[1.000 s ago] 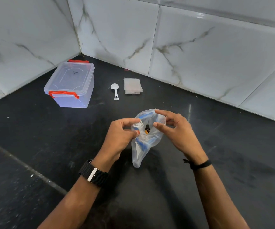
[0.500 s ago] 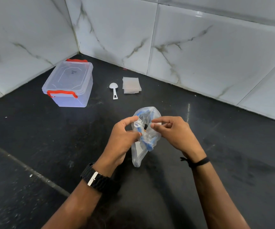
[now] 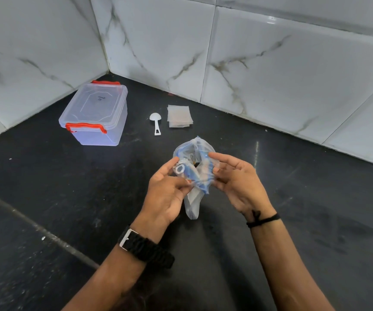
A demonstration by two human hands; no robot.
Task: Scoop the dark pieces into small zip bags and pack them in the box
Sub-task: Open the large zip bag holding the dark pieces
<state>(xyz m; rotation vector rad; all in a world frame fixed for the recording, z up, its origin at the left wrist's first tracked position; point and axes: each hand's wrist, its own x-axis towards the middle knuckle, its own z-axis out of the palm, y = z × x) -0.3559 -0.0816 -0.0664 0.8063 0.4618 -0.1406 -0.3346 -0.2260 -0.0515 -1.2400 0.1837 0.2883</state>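
Head view. A crumpled, translucent plastic bag (image 3: 195,173) with blue printing is held above a black, speckled stone surface (image 3: 46,198), between both hands. The left hand (image 3: 167,194) pinches the bag's left side, thumb and curled fingers (image 3: 182,187) closed on the film; the right hand (image 3: 237,182) holds the right side, its fingers (image 3: 220,158) loosely bent against the plastic. A small dark opening shows at the bag's mouth; the dark pieces themselves cannot be made out. The bag's lower end hangs limp, and whether it touches the surface cannot be told.

Well apart, toward the wall corner, stands a clear rectangular plastic box (image 3: 95,117) with lid on and red clip handles. Between it and a flat stack of small, frosted square zip bags (image 3: 180,115) lies a white plastic scoop (image 3: 155,123), bowl pointing to the wall. Glossy white marble-veined tiles (image 3: 270,63) form both walls. A black textured watch strap (image 3: 145,250) circles the left wrist; a thin black thread (image 3: 262,219) the right.
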